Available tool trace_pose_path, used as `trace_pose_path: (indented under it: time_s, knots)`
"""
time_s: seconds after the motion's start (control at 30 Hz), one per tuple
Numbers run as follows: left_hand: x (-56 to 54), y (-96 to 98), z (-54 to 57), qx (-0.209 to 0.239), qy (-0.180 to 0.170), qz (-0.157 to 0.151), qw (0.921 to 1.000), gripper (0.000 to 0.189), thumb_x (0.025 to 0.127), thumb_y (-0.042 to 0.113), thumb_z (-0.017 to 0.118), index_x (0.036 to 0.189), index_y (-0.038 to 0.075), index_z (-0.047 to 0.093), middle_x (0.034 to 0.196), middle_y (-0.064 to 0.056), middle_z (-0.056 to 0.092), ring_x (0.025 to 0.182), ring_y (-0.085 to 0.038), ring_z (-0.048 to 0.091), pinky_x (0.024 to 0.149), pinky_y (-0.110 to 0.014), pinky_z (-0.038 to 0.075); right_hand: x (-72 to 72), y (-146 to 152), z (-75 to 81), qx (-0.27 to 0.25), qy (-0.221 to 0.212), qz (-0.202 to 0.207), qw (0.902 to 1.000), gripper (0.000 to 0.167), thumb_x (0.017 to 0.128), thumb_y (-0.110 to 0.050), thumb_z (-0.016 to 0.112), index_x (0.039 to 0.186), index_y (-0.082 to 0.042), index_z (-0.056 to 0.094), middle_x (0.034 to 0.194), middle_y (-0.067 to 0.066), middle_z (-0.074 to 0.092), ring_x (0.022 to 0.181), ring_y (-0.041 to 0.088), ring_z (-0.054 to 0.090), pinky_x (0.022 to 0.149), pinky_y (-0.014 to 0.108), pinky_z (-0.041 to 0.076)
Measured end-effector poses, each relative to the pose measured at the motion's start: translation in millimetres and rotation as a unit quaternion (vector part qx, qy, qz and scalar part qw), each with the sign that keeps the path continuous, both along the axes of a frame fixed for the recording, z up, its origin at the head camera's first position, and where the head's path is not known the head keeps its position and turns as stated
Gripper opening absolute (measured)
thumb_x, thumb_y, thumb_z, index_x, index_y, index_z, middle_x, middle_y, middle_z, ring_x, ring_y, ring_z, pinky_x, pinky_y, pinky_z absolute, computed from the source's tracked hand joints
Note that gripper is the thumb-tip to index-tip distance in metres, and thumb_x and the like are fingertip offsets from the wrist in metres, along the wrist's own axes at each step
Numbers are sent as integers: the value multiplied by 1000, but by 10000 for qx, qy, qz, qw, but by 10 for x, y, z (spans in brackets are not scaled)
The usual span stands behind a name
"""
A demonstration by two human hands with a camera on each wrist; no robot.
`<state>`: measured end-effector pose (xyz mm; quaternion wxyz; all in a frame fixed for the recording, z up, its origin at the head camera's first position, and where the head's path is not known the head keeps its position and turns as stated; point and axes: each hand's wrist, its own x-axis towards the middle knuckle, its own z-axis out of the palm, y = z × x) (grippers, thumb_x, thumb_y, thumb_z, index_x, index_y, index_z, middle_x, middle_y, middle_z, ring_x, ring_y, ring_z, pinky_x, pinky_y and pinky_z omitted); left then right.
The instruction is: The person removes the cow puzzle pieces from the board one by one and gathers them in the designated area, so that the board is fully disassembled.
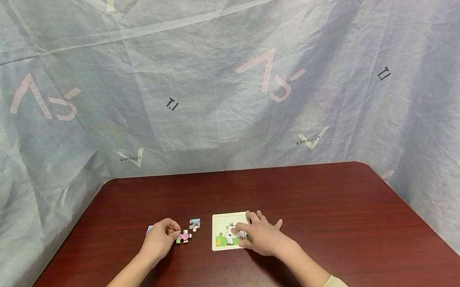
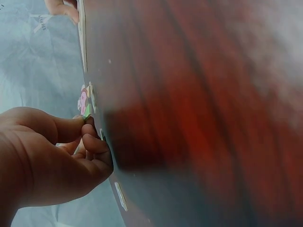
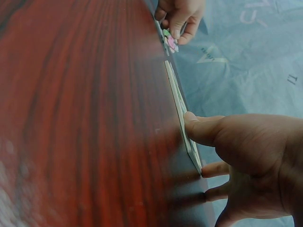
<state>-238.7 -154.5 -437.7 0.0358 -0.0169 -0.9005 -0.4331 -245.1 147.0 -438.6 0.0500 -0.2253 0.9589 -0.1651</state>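
Note:
In the head view my left hand (image 1: 160,239) is left of the puzzle board and pinches a jigsaw piece (image 1: 184,236) with a pink and green print. The left wrist view has the thumb and fingertip on the green corner of this piece (image 2: 84,103), tilted up off the table. My right hand (image 1: 266,237) rests over the right side of the square puzzle board (image 1: 218,226), fingers spread. Its thumb touches the board's rim in the right wrist view. A cow, green grass and a yellow chick show on the board; the hand hides its right part.
Between the left hand and the board lies another jigsaw piece (image 1: 195,222), blue and red. A blue piece (image 1: 149,228) peeks out behind the left hand. The dark red wooden table (image 1: 235,189) ends at a grey cloth backdrop (image 1: 219,116) on three sides.

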Motion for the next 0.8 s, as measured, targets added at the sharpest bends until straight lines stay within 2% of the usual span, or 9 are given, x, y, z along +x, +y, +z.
trace_pose_path:
  time_s: [0.1,0.63,0.8]
  knots:
    - [8,-43,0,-65,54,3,10000,5,92,-1,68,93,2,64,78,-3,58,71,-17,51,65,-32,41,0,1,-3,-7,-13,-1,10000,32,97,-35,69,128,-35,64,158,20,33,143,50,29,88,89,21]
    - [77,-293,-31,-160,-128,109,9997,6,92,-2,67,95,2,64,80,-2,56,75,-19,49,68,-35,40,-19,2,-35,37,-9,14,10000,32,97,-36,68,128,-35,63,158,20,32,144,50,28,89,88,21]
    - [80,-376,-44,-238,-89,129,9996,6,91,-2,67,93,3,64,76,-1,55,73,-18,49,67,-34,39,-29,9,-48,33,-16,11,10000,33,97,-36,68,129,-36,63,158,20,32,144,50,28,89,88,20]
